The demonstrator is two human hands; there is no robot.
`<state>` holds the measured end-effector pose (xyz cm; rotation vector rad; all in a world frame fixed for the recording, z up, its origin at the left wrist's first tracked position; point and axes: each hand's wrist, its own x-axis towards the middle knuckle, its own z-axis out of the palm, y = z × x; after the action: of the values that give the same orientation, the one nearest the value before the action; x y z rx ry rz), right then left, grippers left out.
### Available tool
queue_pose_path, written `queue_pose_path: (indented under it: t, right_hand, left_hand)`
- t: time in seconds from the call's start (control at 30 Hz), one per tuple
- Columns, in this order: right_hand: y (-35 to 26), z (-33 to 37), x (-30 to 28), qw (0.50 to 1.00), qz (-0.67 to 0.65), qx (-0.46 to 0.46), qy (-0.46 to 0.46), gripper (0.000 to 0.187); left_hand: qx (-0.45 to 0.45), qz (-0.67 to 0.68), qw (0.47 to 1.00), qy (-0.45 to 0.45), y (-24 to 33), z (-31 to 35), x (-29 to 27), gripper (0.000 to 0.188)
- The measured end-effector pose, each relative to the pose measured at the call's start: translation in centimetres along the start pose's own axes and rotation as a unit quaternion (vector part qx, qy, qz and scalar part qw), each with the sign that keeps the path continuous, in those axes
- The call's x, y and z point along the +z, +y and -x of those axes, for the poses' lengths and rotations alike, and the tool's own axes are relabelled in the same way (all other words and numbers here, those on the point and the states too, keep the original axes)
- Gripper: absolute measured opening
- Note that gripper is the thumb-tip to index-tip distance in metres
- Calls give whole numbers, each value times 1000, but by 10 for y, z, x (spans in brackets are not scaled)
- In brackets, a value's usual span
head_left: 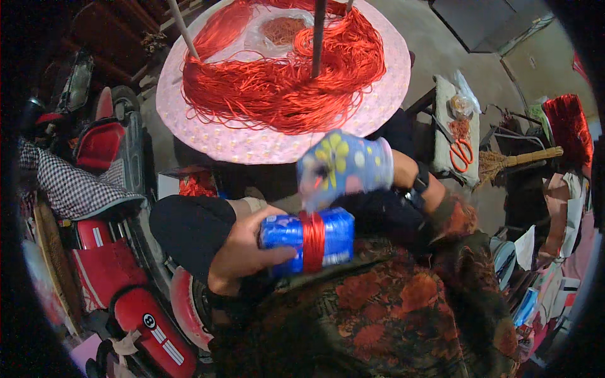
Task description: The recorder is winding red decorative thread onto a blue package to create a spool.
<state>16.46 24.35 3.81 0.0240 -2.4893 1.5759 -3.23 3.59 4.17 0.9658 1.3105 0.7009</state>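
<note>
While clasping a blue pack [340, 233] left-handed, hovering right-handed by its red band [313, 246]

Holding the pack low, just in front of a patterned jacket [391, 296], with the band wound around its middle. Taking the pack as clock centre: gripping its near end from nine with the bare left hand [249, 252]. Poised at one with the gloved right hand [343, 170], bent down toward the band's top edge; too blurred to tell whether pinching any strand. Wearing a dark watch [416, 186] at two. Facing, at twelve, a round pink table [252, 143] heaped with red cord [265, 91] around upright rods [319, 38]. Finding, also at two, scissors [453, 142] on a pale seat [446, 101], with a broom [495, 165] just beyond.
</note>
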Motion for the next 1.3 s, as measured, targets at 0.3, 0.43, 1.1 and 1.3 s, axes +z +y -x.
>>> queue_pose_path:
  t: [0.3, 0.43, 1.1, 1.3]
  right_hand:
    - [4, 27, 39, 991, 114, 58, 25, 14]
    - [-32, 17, 28, 965, 257, 4, -47, 18]
    - [-29, 19, 36, 961, 269, 15, -65, 11]
    - [9, 1, -10, 996, 13, 88, 18, 15]
  left_hand:
    - [163, 441, 804, 364, 15, 13, 2, 46]
    - [58, -7, 937, 345, 6, -6, 3, 44]
    - [96, -3, 933, 347, 1, -13, 3, 43]
    - [49, 107, 993, -5, -8, 0, -2, 57]
